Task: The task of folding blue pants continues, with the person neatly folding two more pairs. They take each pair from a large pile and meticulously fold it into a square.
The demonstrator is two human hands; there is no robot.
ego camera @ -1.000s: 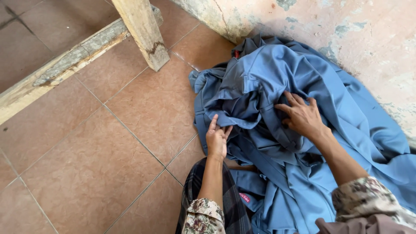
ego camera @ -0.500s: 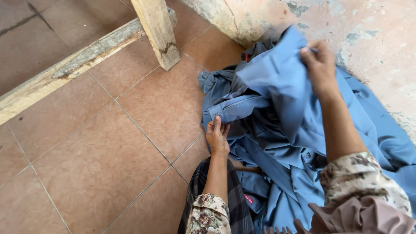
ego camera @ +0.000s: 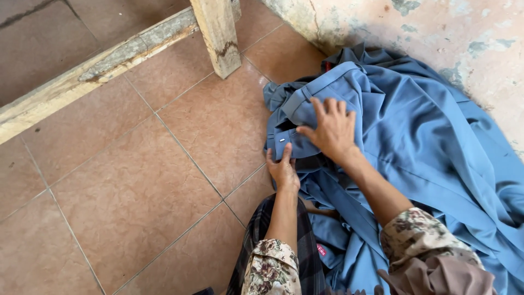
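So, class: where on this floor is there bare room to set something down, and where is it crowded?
Bare brown floor tiles lie free between the wooden beam, the wooden post and the blue cloth pile. A smaller bare patch sits between post and wall. The wall side is crowded: cloth covers it, with the left hand and right hand pressing on it.

Only a small red label (ego camera: 322, 250) w/ pale print, on blue cloth (ego camera: 436, 142) near bottom centre.
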